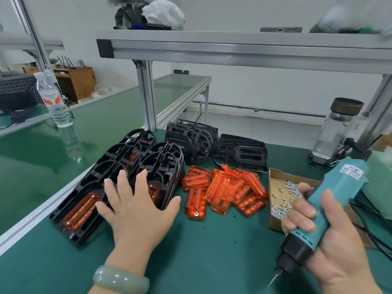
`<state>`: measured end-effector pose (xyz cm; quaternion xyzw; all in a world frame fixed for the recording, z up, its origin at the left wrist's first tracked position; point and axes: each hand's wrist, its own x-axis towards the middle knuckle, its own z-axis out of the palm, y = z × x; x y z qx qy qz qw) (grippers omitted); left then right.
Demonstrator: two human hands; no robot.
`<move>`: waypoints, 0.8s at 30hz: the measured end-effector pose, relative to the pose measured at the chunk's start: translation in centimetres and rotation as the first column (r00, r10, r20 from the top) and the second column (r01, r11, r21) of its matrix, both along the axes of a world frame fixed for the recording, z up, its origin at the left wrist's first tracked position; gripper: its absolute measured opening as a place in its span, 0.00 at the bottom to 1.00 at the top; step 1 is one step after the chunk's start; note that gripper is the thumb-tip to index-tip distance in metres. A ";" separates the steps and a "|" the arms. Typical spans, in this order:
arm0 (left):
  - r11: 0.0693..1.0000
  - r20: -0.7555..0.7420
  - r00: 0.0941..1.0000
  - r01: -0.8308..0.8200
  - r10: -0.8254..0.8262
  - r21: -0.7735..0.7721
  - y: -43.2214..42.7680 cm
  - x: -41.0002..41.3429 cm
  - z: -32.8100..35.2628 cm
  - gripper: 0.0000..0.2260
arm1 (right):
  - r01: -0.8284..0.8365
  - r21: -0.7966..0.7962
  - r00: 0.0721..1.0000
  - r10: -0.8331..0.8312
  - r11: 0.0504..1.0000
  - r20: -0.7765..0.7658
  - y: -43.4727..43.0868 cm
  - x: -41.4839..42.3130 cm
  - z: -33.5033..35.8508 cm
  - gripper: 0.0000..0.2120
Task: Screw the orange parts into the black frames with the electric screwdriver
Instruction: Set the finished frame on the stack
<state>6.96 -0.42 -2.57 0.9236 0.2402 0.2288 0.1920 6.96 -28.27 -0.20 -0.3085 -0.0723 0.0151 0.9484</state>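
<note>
Your left hand [135, 200] lies spread, fingers straight, on the stacked black frames [118, 183]. Your right hand [324, 236] grips the screwdriver [318, 211], tip pointing down-left over the green table [201, 251]. Loose orange parts [222, 190] lie between your hands.

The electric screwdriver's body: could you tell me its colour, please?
The electric screwdriver is teal with a black nose, best seen in the head view.

Shelf-top bundle [163, 13] blurred; left hand [135, 206] hides part of black frames [84, 183].
</note>
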 end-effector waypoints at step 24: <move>0.995 0.079 0.993 0.091 -0.089 -0.027 -1.0 -1.2 2.1 0.37 | 0.047 -0.043 0.995 -0.051 0.998 -0.091 0.4 -0.1 0.4 0.12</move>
